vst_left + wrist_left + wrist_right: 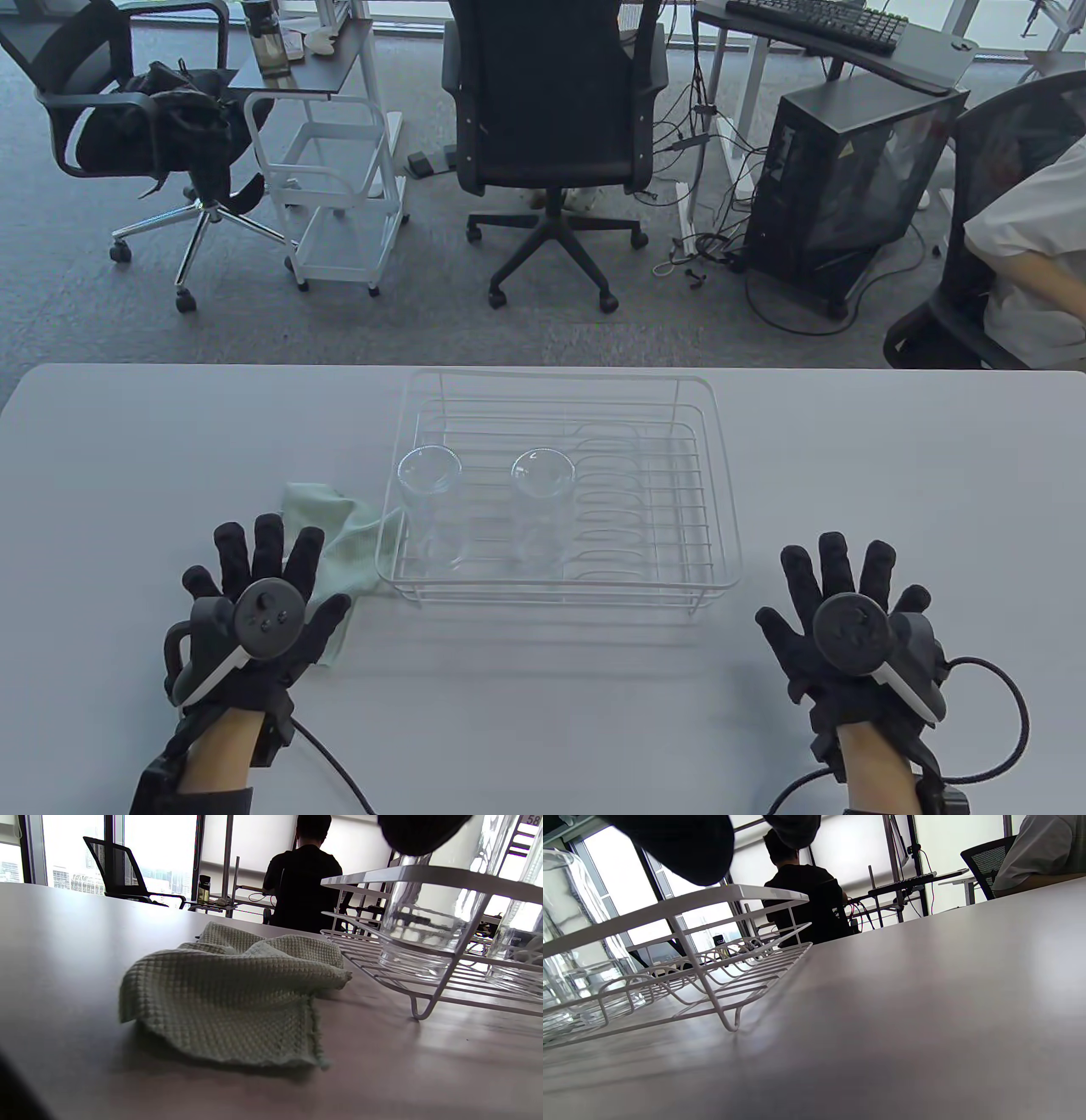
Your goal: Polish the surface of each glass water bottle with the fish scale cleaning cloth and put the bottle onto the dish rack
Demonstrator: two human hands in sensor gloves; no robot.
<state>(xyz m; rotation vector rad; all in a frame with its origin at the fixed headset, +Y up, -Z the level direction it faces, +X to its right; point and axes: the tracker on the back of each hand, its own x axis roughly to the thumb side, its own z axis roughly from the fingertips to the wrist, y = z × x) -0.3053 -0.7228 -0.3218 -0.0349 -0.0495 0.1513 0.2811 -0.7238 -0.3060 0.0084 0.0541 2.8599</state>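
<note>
Two clear glass bottles (pixel 429 508) (pixel 541 506) stand upright, mouths up, in the left half of the white wire dish rack (pixel 713 475). The pale green fish scale cloth (pixel 333 543) lies crumpled on the table just left of the rack; in the left wrist view the cloth (pixel 229 993) sits beside the rack (pixel 424 874) with a bottle (pixel 424 925) inside. My left hand (pixel 263 594) lies flat with fingers spread, partly over the cloth's near edge, holding nothing. My right hand (pixel 848 594) rests flat and spread on the table, right of the rack.
The grey table (pixel 543 730) reaches to its far edge (pixel 254 367). Beyond it stand office chairs (pixel 556 127), a white trolley (pixel 335 195), a computer tower (pixel 848 187) and a seated person (pixel 1031 246). Glove cables trail at the near edge.
</note>
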